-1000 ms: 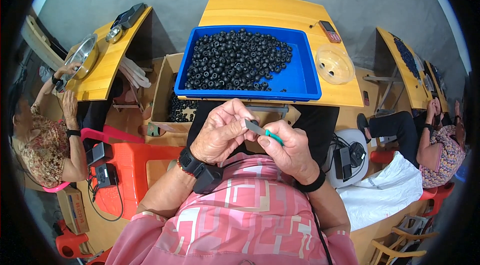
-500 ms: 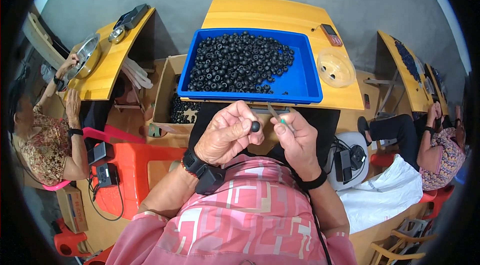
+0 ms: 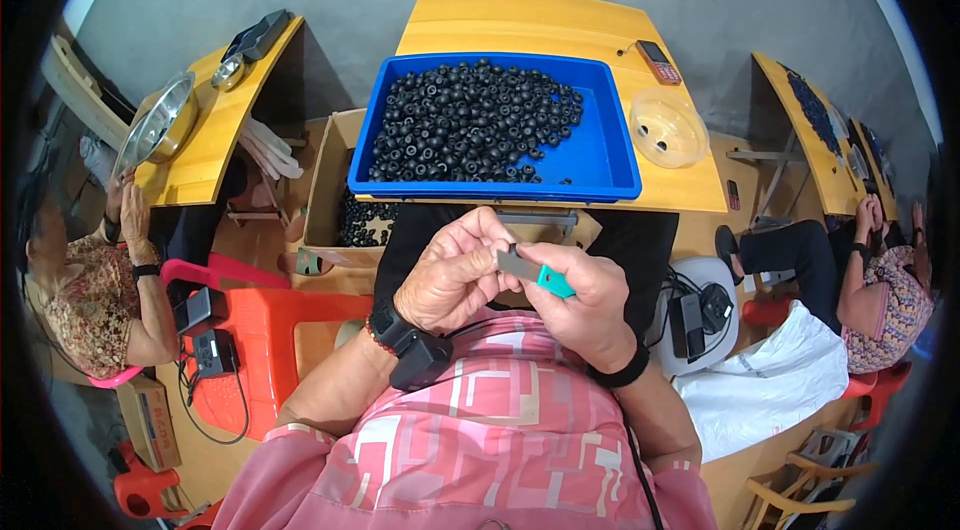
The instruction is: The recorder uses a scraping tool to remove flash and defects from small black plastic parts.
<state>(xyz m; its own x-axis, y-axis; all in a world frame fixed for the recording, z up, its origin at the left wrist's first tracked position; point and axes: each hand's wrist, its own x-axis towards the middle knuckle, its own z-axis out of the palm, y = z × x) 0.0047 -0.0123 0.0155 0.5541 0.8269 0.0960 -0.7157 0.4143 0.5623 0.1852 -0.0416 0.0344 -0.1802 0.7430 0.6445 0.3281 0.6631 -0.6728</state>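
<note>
My left hand (image 3: 447, 275) is closed in a pinch on a small round black piece (image 3: 513, 249), which is now mostly hidden by a blade and my fingers. My right hand (image 3: 592, 302) grips a small knife (image 3: 553, 280) with a teal handle. Its flat metal blade lies across the black piece at my left fingertips. Both hands are close together in front of my chest, just nearer than a blue tray (image 3: 607, 120). Many similar black pieces (image 3: 450, 125), some showing holes, are heaped in that tray.
The yellow table (image 3: 540, 15) also carries a clear round tub (image 3: 690, 152) with a few black pieces and a phone (image 3: 658, 62). A cardboard box (image 3: 322, 215) of black pieces stands below left. Co-workers sit at tables on both sides; a red stool (image 3: 265, 330) is left.
My right hand has turned and moved left, bringing the blade from pointing away to lying over the black piece. The co-worker at left has drawn a hand back from the metal bowl.
</note>
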